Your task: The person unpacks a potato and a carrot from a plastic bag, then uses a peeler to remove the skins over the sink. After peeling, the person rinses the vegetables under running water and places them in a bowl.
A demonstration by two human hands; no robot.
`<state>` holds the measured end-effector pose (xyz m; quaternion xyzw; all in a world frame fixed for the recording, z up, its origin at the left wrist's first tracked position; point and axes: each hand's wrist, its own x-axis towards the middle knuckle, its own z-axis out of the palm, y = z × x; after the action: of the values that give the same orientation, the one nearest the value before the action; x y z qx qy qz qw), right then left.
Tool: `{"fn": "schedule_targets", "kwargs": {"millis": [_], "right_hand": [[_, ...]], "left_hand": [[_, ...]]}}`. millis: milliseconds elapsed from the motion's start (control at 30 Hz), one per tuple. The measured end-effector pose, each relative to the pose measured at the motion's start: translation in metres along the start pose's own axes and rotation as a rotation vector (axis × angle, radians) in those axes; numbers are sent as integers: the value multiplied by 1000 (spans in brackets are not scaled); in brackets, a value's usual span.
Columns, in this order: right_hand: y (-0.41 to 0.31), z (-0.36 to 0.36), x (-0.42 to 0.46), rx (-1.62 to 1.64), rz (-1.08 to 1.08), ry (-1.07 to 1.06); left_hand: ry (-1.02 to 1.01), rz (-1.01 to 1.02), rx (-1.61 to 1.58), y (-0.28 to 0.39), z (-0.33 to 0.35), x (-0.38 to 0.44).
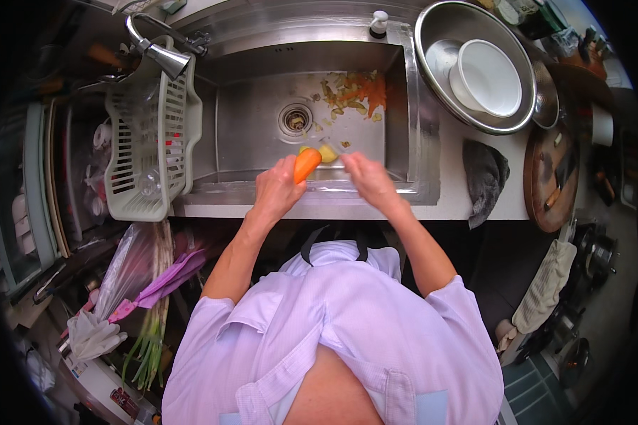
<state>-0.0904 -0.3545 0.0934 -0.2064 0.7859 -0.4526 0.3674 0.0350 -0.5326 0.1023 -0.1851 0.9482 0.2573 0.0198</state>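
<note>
My left hand is closed around an orange carrot above the front part of the steel sink. Just beyond the carrot shows a yellow, peeled-looking vegetable piece; whether it is held or lies in the sink I cannot tell. My right hand, blurred by motion, is curled around a thin tool that reaches towards the carrot. The tool is too blurred to name surely. Orange and yellowish peelings are heaped at the sink's far right, beside the drain.
A plastic dish rack and a chrome faucet flank the sink's left side. To the right stand a large steel bowl holding a white bowl, a dark cloth and a round cutting board with a knife.
</note>
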Motion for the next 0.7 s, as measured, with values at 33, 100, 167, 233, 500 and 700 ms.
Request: {"fn": "schedule_targets", "kwargs": {"millis": [33,100,167,233,500,700], "right_hand": [[-1,6,2,-41,-47,-11],[16,19,9,-124,-139,-38],[47,11,19,-115,-160,100],[40,-4,20,-133,10,91],[12,8,25,7,200,-160],[14,3,12,211,150,36]], "left_hand": [[-1,23,28,3,-2,3],[4,59,69,6,-3,6],[16,78,96,9,-4,7],[28,85,107,7,-7,7],[18,96,-92,11,-14,13],[-35,-94,-542,5,-7,8]]}}
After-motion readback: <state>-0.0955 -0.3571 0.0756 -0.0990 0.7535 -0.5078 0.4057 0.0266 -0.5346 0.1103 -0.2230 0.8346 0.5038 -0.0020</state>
